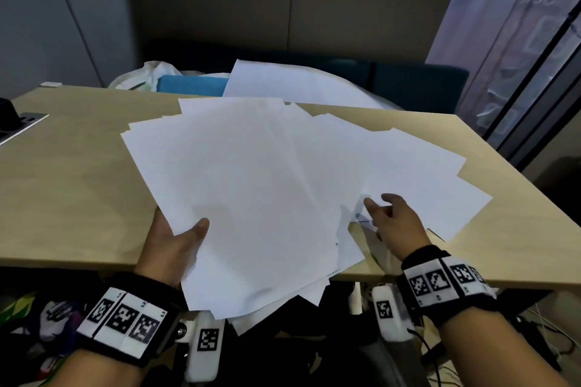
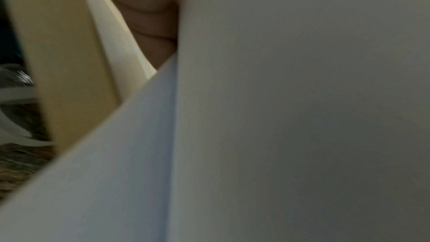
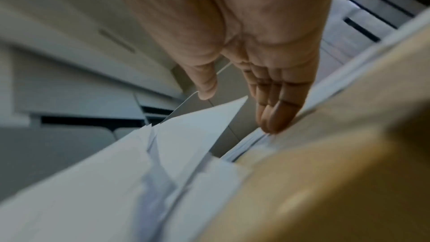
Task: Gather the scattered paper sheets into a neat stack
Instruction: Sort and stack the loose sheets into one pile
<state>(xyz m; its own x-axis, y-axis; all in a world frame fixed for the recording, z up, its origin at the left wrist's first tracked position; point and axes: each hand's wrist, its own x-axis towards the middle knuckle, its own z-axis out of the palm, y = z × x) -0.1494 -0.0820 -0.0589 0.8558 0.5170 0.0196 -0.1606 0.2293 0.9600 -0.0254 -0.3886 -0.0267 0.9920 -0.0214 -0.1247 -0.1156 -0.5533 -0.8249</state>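
A fanned bundle of white paper sheets (image 1: 251, 192) lies over the near edge of the wooden table (image 1: 69, 173) and juts past it. My left hand (image 1: 176, 242) grips the bundle's left side, thumb on top and fingers underneath. In the left wrist view the sheets (image 2: 291, 117) fill most of the frame. More loose sheets (image 1: 418, 179) lie spread to the right. My right hand (image 1: 390, 217) is open, its straight fingers (image 3: 274, 117) touching the edge of those sheets (image 3: 246, 144) on the table, thumb apart and holding nothing.
One more white sheet (image 1: 283, 82) rests at the table's far edge beside a blue box (image 1: 191, 85) and a plastic bag (image 1: 147, 75). A dark device (image 1: 12, 113) sits at the far left. A glass partition (image 1: 528, 72) stands on the right.
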